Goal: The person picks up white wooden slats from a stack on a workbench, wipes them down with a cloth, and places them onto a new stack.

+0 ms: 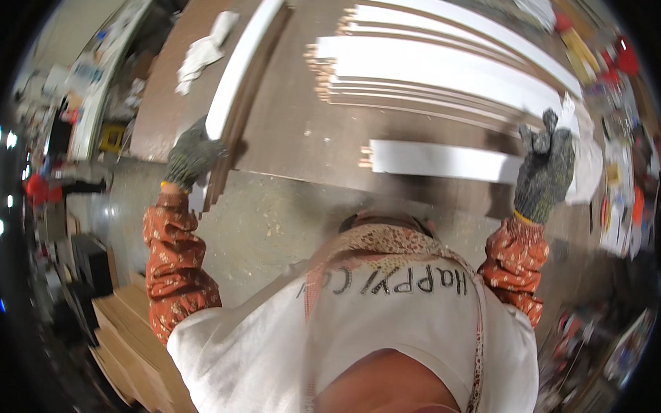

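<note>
My left hand (pixel 194 156), in a dark grey knitted glove, is closed over the near end of a narrow stack of white-faced boards (pixel 244 65) at the table's left. The stack's near end juts past the table edge. At the right, my gloved right hand (pixel 545 167) is over the right end of a single white board (pixel 445 160) with wooden dowels at its left end. A white cloth (pixel 585 163) is bunched at this hand and shows beyond its fingers; the grip is partly hidden. The thumb stands apart from the fingers.
More white boards with dowelled ends (pixel 444 68) lie stacked across the far side of the brown table (pixel 289 132). A crumpled white rag (pixel 207 53) lies at the far left. Cardboard (pixel 140 345) stands on the floor at lower left. A person in red (pixel 43 189) is far off left.
</note>
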The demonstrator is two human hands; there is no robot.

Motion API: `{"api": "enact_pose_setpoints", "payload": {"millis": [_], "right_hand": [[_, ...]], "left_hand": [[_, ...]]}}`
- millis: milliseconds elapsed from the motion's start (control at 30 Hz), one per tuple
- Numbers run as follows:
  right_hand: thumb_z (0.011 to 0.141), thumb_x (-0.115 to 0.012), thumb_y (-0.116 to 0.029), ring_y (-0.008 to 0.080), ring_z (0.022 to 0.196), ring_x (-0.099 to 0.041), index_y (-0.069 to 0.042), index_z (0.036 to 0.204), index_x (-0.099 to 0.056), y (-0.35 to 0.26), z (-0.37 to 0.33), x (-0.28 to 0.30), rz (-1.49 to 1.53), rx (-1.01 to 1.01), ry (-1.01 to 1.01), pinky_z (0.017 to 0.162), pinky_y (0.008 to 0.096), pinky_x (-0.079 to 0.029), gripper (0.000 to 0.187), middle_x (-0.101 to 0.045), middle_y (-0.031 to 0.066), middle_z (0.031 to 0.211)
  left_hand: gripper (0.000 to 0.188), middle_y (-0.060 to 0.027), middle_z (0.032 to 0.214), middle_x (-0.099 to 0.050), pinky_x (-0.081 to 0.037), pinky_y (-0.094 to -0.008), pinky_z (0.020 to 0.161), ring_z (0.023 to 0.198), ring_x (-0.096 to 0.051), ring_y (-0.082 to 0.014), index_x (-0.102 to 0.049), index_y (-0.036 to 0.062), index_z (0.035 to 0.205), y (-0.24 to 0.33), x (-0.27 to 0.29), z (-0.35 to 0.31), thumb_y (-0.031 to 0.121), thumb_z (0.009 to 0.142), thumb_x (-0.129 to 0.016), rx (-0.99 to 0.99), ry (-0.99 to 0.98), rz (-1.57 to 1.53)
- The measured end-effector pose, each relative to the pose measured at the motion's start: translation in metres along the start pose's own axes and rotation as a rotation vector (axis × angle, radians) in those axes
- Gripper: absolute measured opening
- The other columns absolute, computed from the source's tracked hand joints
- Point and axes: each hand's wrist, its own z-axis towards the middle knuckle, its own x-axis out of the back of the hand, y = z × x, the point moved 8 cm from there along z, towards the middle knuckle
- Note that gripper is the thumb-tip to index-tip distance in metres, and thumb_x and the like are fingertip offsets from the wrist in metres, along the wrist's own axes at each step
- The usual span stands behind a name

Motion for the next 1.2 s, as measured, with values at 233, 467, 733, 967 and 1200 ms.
{"api": "enact_pose_setpoints", "payload": {"millis": [233,467,733,967,1200], "right_hand": [[0.092,-0.047,-0.019,0.0130,0.064,-0.054,0.008,0.118,-0.046,-0.012,-0.010,0.064,-0.061,0.078,0.150,0.080,0.0385,-0.049,0.038,-0.060,0.0092,0.085],[0.092,-0.046,-0.020,0.0130,0.068,-0.050,0.007,0.118,-0.045,-0.007,-0.009,0.078,0.014,0.119,0.146,0.084,0.0426,-0.048,0.037,-0.058,0.0125,0.099],[0.091,-0.049,-0.021,0.0105,0.061,-0.046,0.011,0.113,-0.047,-0.006,-0.016,0.120,-0.033,0.138,0.312,0.081,0.0415,-0.047,0.039,-0.051,0.0035,0.073],[0.091,-0.049,-0.016,0.0116,0.056,-0.054,0.005,0.105,-0.055,0.017,-0.019,0.157,0.140,0.081,0.379,0.069,0.0385,-0.054,0.026,-0.062,0.0126,0.084],[0.088,-0.051,-0.017,0.0238,0.093,-0.057,-0.003,0.119,-0.045,0.073,-0.022,0.068,-0.371,0.005,-0.145,0.086,0.0369,-0.048,0.034,-0.056,0.0129,0.104]], "left_hand": [[0.076,-0.0167,0.100,-0.059,-0.046,-0.0343,0.084,0.099,-0.058,-0.0249,-0.039,0.0008,0.128,0.016,0.004,0.009,0.028,0.068,-0.075,-0.470,0.287,0.271],[0.049,-0.0160,0.113,-0.057,-0.046,-0.0365,0.087,0.100,-0.057,-0.0272,-0.052,0.0031,0.117,0.202,-0.111,-0.047,0.036,0.082,-0.060,-0.978,-0.050,0.046],[0.059,-0.0178,0.108,-0.054,-0.040,-0.0415,0.089,0.100,-0.053,-0.0294,-0.045,-0.0018,0.117,0.291,-0.226,-0.029,0.039,0.077,-0.059,-1.168,0.106,0.352],[0.066,-0.0212,0.124,-0.047,-0.033,-0.0459,0.097,0.115,-0.044,-0.0356,-0.042,0.0043,0.126,0.274,-0.246,0.016,0.053,0.082,-0.049,-0.973,-0.106,0.404],[0.064,-0.0188,0.112,-0.055,-0.044,-0.0434,0.083,0.097,-0.056,-0.0339,-0.046,0.0034,0.122,0.301,-0.223,-0.029,0.048,0.078,-0.059,-1.044,0.089,0.492]]}}
